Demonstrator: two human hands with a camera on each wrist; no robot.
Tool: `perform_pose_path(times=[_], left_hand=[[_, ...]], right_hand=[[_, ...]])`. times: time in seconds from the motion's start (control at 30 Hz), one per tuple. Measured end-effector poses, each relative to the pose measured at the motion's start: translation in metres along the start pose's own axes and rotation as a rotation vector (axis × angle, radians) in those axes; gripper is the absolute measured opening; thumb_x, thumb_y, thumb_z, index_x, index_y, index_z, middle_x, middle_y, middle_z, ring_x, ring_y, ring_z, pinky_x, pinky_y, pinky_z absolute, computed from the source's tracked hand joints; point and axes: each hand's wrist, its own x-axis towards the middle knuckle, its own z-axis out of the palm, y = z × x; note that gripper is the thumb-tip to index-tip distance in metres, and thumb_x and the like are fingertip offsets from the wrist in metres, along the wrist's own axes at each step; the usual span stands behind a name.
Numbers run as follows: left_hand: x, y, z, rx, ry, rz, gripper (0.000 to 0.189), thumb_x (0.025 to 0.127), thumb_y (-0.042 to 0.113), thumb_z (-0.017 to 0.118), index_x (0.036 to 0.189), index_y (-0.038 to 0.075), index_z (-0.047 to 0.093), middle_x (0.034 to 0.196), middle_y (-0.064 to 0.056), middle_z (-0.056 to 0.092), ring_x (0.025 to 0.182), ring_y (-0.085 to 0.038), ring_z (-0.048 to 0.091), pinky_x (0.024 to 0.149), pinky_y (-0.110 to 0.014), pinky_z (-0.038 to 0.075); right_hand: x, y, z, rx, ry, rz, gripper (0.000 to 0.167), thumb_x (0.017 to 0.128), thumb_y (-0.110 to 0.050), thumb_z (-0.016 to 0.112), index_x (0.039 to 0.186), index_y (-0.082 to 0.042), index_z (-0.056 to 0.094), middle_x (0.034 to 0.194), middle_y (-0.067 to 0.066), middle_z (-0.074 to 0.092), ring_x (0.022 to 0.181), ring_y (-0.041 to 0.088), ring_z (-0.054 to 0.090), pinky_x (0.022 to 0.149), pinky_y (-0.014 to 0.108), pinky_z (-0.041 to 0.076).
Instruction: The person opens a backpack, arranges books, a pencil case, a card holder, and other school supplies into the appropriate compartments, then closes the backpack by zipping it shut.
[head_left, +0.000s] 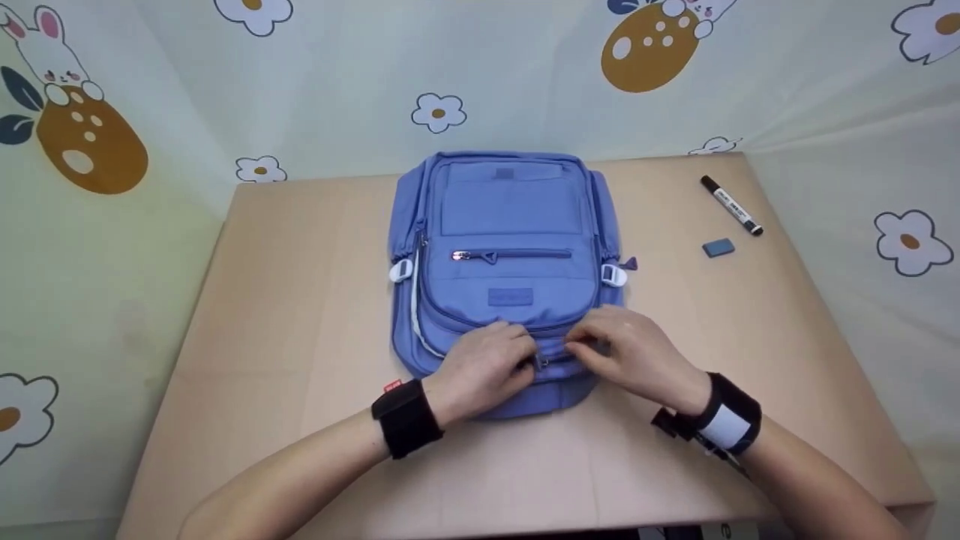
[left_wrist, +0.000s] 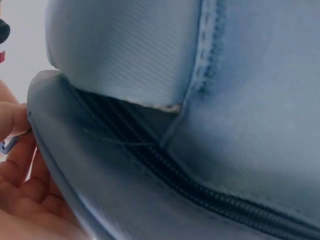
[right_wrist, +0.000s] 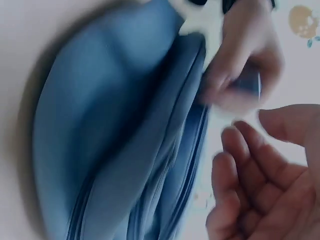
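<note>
A blue backpack (head_left: pixel 511 206) lies on its back on the table, front pockets facing up. My left hand (head_left: pixel 487 367) pinches the edge of the pocket near its bottom end; a small metal zipper pull (head_left: pixel 541 363) shows beside those fingers. In the left wrist view the thumb and fingers (left_wrist: pixel 20 160) grip the fabric rim, with a zipper track (left_wrist: pixel 165 172) running below a flap. My right hand (head_left: pixel 634 349) hovers over the lower right of the bag, fingers loosely bent. The right wrist view shows that hand (right_wrist: pixel 265 185) with thumb and fingertips apart and nothing between them.
To the right of the backpack lie a black-and-white marker (head_left: pixel 731 205) and a small blue eraser (head_left: pixel 718 247). The tan tabletop (head_left: pixel 300 300) has a patterned curtain (head_left: pixel 337 82) behind it and at both sides. White side buckles (head_left: pixel 613 275) stick out from the bag.
</note>
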Motion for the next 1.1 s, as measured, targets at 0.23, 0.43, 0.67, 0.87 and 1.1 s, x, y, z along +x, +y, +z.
perform_pose_path(times=[0.23,0.43,0.67,0.87,1.1], left_hand=[[-0.004,0.0,-0.006,-0.108,-0.049,-0.105,0.008,0.086,0.009,0.07,0.093,0.014,0.069,0.088,0.003,0.067,0.083,-0.016,0.061,0.078,-0.031,0.053],[-0.009,-0.001,-0.006,-0.107,-0.047,-0.142,0.009,0.084,0.009,0.07,0.091,0.015,0.067,0.086,0.005,0.066,0.082,-0.015,0.059,0.078,-0.032,0.051],[-0.024,-0.008,-0.01,-0.058,0.014,-0.147,0.011,0.084,0.011,0.07,0.09,0.017,0.064,0.084,0.007,0.062,0.079,-0.014,0.056,0.073,-0.033,0.048],[-0.035,-0.014,-0.018,-0.017,0.02,-0.164,0.012,0.086,0.012,0.07,0.093,0.017,0.062,0.088,0.007,0.061,0.08,-0.014,0.055,0.071,-0.033,0.046],[-0.042,-0.016,-0.021,-0.014,0.038,-0.196,0.006,0.094,0.018,0.069,0.095,0.017,0.063,0.089,0.007,0.062,0.082,-0.014,0.057,0.071,-0.033,0.047]], right_hand=[[-0.008,0.024,0.011,-0.186,0.006,-0.225,0.022,0.082,-0.01,0.085,0.102,-0.007,0.076,0.099,0.001,0.068,0.09,0.021,0.061,0.075,0.035,0.052],[-0.006,0.024,0.019,-0.342,0.032,-0.304,0.013,0.087,-0.012,0.08,0.099,-0.009,0.076,0.096,0.001,0.067,0.087,0.021,0.063,0.07,0.034,0.054],[-0.004,0.023,0.022,-0.391,0.055,-0.332,0.009,0.089,-0.01,0.078,0.097,-0.007,0.075,0.093,0.002,0.068,0.084,0.019,0.065,0.066,0.031,0.057],[-0.006,0.024,0.021,-0.38,0.065,-0.31,0.01,0.088,-0.009,0.078,0.097,-0.007,0.075,0.092,0.002,0.068,0.084,0.021,0.065,0.064,0.033,0.057],[-0.006,0.022,0.019,-0.364,0.047,-0.285,0.008,0.089,-0.01,0.074,0.098,-0.008,0.074,0.094,0.002,0.067,0.086,0.021,0.064,0.066,0.034,0.056]])
